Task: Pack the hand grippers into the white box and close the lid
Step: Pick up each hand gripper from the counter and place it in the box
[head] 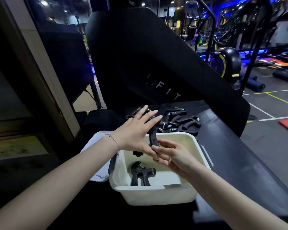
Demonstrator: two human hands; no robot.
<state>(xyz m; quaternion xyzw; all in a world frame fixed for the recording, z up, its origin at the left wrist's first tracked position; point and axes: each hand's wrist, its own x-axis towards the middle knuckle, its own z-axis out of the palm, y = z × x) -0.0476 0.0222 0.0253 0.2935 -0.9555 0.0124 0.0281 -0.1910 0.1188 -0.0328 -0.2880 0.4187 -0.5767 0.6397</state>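
Observation:
The white box [156,195] stands open on a black surface in front of me. One black hand gripper [140,174] lies inside it, near the front left. Above the box, my right hand [171,155] pinches the lower end of another black hand gripper [153,137] between thumb and fingertips. My left hand [136,131] is spread flat with fingers apart, its palm edge and thumb touching the same gripper from the left. A pile of several more black hand grippers [178,121] lies just behind the box. The white lid [96,170] rests beside the box's left wall, partly hidden by my left forearm.
A large black padded machine panel [156,63] rises right behind the pile. The black surface [231,146] runs on to the right of the box. A wall and window frame [32,80] stand at the left. Gym machines and floor mats fill the far right background.

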